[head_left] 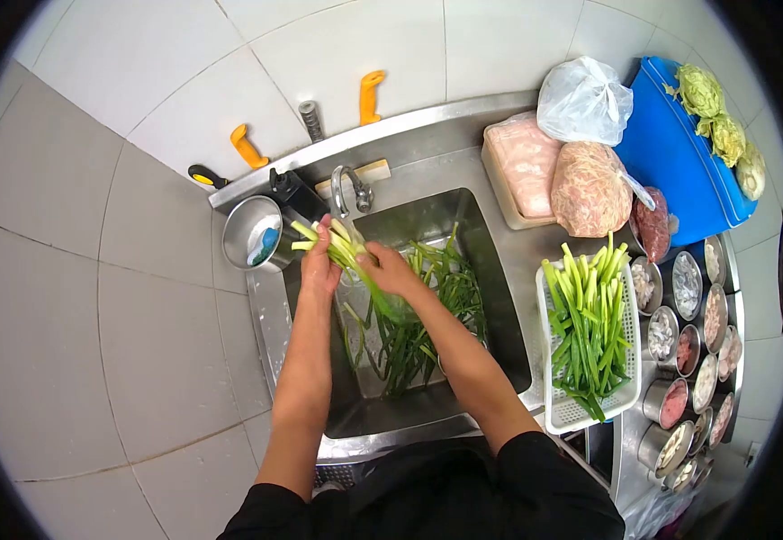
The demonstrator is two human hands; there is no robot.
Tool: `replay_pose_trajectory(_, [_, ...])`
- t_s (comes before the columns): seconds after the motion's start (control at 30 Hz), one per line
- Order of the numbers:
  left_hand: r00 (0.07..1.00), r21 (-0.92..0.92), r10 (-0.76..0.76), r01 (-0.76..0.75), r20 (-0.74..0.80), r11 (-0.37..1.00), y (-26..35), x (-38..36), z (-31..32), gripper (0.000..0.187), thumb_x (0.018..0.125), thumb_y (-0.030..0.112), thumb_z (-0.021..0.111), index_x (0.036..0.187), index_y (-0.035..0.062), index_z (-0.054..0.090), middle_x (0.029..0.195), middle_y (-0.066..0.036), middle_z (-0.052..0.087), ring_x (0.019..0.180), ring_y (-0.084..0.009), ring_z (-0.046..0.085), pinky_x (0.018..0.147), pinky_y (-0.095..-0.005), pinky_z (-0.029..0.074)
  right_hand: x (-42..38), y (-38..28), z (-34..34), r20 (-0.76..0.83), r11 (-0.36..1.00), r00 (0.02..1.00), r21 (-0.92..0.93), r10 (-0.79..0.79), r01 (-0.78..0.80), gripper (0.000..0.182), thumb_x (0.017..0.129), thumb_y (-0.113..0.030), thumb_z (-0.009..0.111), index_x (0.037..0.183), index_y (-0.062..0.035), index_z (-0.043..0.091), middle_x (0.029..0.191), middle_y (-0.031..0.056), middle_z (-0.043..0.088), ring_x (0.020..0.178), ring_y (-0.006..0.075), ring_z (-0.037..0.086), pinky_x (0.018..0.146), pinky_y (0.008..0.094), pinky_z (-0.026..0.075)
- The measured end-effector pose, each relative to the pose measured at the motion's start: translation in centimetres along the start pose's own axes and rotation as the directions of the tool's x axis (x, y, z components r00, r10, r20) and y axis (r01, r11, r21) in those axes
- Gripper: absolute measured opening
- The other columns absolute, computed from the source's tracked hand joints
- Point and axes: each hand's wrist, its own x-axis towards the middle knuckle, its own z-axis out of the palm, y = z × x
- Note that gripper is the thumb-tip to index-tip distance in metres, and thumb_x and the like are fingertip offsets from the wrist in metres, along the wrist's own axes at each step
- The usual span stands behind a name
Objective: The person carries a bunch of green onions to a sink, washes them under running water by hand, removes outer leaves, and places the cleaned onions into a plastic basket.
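Note:
My left hand (321, 263) is closed around a bunch of green onions (348, 255), whose pale cut ends stick out up and to the left. Beside it, my right hand (390, 270) has its fingers wrapped round the same bunch lower down. Both hands are just below the faucet (341, 184), over the steel sink (498, 360). More long green onion leaves (436, 310) lie in the sink under my right forearm. To the right, a white plastic basket (555, 416) holds a pile of green onions (589, 315).
A steel pot (246, 216) stands at the sink's left corner. Orange-handled tools (371, 97) line the back ledge. At the back right are a tub of pale meat (522, 166), bagged food (589, 193) and a blue bin (670, 153). Several steel cups (666, 400) fill the right side.

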Motion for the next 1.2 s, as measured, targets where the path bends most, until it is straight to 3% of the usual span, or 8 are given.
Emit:
replay_pose_trajectory(0.23, [0.965,0.239,-0.188,0.141,0.185,0.961,0.2,-1.2,1.8,0.057,0.094,0.046,0.044,0.135,0.0058,0.040,0.130,-0.016,0.052,0.114,-0.0289,0.055,0.098,-0.0441,0.045,0.0,-0.4,0.2,-0.168,0.988,0.976,-0.092,-0.139,0.125,0.036,0.089,-0.033,0.058,0.105,-0.0016,0.057,0.105,0.0259,0.061,0.100,0.0396,0.060,0.083,0.0432,0.047])
replay_pose_trajectory(0.37, [0.916,0.460,-0.323,0.186,0.240,0.868,1.3,-1.8,1.8,0.051,0.094,0.033,0.055,0.131,0.0007,0.043,0.131,-0.017,0.051,0.116,-0.0277,0.054,0.099,-0.0421,0.044,0.9,-0.5,-2.0,0.128,0.993,0.991,0.102,0.048,-0.061,0.041,0.090,-0.039,0.058,0.105,-0.0009,0.059,0.104,0.0211,0.063,0.098,0.0305,0.060,0.084,0.0407,0.046])
replay_pose_trajectory(0.5, [0.985,0.306,-0.068,0.016,0.157,0.952,1.3,-2.9,5.6,0.035,0.092,0.023,0.060,0.117,-0.0015,0.054,0.104,-0.012,0.064,0.101,-0.0285,0.061,0.089,-0.0410,0.050,1.5,2.5,-1.5,0.351,0.873,0.936,0.451,0.021,-0.189,0.042,0.090,-0.040,0.062,0.115,-0.0064,0.059,0.093,0.0012,0.060,0.085,0.0122,0.054,0.076,0.0337,0.046])
replay_pose_trajectory(0.6, [0.994,0.169,0.039,-0.055,0.098,0.984,3.5,-1.2,3.8,0.023,0.092,0.025,0.059,0.097,0.0028,0.055,0.089,-0.009,0.060,0.089,-0.0260,0.061,0.088,-0.0458,0.050,0.3,4.3,-1.3,0.613,0.910,0.779,0.239,0.129,-0.339,0.045,0.089,-0.036,0.065,0.119,-0.0033,0.057,0.093,-0.0007,0.058,0.082,0.0102,0.052,0.074,0.0284,0.044])
replay_pose_trajectory(0.7, [0.984,0.091,0.158,-0.165,0.078,0.982,8.6,-1.2,3.0,0.019,0.094,0.026,0.055,0.091,0.0077,0.053,0.082,-0.004,0.055,0.077,-0.0200,0.055,0.093,-0.0503,0.047,-2.8,5.1,-0.4,0.561,0.703,0.828,0.591,-0.006,-0.395,0.040,0.087,-0.036,0.067,0.109,-0.0037,0.060,0.091,0.0010,0.059,0.081,0.0113,0.053,0.071,0.0275,0.044])
replay_pose_trajectory(0.93, [0.892,0.081,0.441,-0.449,0.097,0.890,19.1,-4.2,3.9,0.019,0.096,0.025,0.052,0.088,0.0074,0.051,0.081,-0.003,0.051,0.078,-0.0190,0.053,0.097,-0.0511,0.045,-5.4,4.2,-0.2,0.634,0.770,0.725,0.594,-0.270,-0.233,0.037,0.097,-0.028,0.053,0.124,-0.0030,0.051,0.091,0.0024,0.055,0.080,0.0124,0.052,0.074,0.0283,0.044])
replay_pose_trajectory(1.13, [0.812,0.111,0.577,-0.583,0.086,0.805,22.7,-7.8,7.2,0.021,0.096,0.026,0.051,0.089,0.0058,0.050,0.082,-0.004,0.050,0.079,-0.0195,0.051,0.095,-0.0499,0.046,-8.8,2.1,0.9,0.657,0.515,0.749,0.673,-0.085,-0.532,0.032,0.099,-0.033,0.047,0.110,-0.0043,0.057,0.083,0.0015,0.053,0.067,0.0099,0.049,0.058,0.0250,0.041])
replay_pose_trajectory(1.2, [0.797,0.103,0.596,-0.604,0.099,0.790,23.2,-8.8,8.0,0.020,0.096,0.025,0.051,0.089,0.0060,0.050,0.083,-0.004,0.050,0.079,-0.0196,0.051,0.095,-0.0493,0.046,-8.9,4.6,2.6,0.586,0.609,0.807,0.665,-0.065,-0.433,0.028,0.099,-0.032,0.047,0.102,-0.0055,0.057,0.079,0.0001,0.051,0.062,0.0086,0.046,0.052,0.0244,0.038])
